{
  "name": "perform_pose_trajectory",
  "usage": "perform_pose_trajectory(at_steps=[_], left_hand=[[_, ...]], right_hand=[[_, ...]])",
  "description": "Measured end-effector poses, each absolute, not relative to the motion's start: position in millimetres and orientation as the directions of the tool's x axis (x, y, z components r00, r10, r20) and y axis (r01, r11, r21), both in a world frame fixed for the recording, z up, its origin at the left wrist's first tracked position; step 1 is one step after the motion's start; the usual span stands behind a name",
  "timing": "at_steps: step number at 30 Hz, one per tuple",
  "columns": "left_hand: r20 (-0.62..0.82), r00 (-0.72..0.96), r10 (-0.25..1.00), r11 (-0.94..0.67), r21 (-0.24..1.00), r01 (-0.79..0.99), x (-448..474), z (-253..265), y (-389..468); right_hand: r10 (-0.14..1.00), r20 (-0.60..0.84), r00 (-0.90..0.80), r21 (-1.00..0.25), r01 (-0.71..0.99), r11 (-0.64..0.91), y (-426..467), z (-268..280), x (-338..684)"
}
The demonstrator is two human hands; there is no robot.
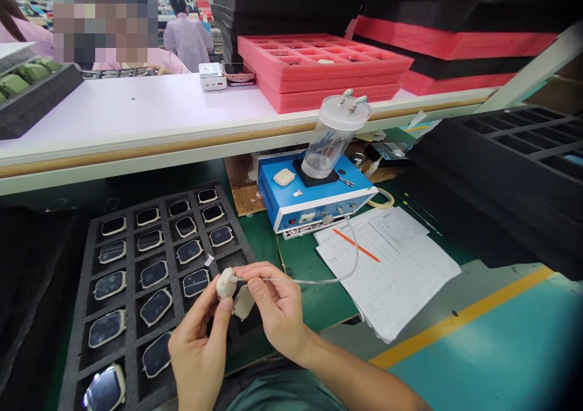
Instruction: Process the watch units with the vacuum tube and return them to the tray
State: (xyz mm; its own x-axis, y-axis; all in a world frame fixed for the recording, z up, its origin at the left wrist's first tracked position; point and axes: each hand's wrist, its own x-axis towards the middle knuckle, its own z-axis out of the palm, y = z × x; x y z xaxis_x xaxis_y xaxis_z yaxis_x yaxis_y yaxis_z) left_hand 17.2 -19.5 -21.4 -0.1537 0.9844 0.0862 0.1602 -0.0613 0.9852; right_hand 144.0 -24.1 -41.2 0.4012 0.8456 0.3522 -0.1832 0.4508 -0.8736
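Holding a small cream plastic housing (226, 283), rounded-square and smooth, just in front of the black foam tray (82, 314), tilted with its long axis roughly upright and one face toward the camera. Left hand (198, 350) pinching its lower edge, right hand (273, 308) pinching the clear thin tube (319, 281) at its side, with a second cream piece (243, 302) tucked under those fingers. Tube curving off right of the tray to the blue box (314, 201), glossy dark-faced units (155, 274) in the tray's pockets.

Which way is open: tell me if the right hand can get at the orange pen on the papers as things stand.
Probably yes, but not freely. The orange pen lies bare on the papers, with nothing over it. The right hand is busy, though: with the left hand it pinches a small white part joined to a clear tube.
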Motion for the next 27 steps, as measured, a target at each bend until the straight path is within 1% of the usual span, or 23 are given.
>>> perform_pose_trajectory(at_steps=[11, 27], left_hand=[[0.115, -0.148, 0.982, -0.090, 0.981, 0.169, 16.5, -21.5, -18.7], [0.054, -0.140, 0.989, -0.027, 0.982, 0.186, 13.8, -24.7, -20.4]], right_hand=[[0.845, 0.354, 0.401, -0.876, -0.174, 0.450, -24.0, -41.7, 144.3], [0.844, 0.343, 0.412, -0.886, -0.156, 0.436, -23.9, -37.7, 144.8]])
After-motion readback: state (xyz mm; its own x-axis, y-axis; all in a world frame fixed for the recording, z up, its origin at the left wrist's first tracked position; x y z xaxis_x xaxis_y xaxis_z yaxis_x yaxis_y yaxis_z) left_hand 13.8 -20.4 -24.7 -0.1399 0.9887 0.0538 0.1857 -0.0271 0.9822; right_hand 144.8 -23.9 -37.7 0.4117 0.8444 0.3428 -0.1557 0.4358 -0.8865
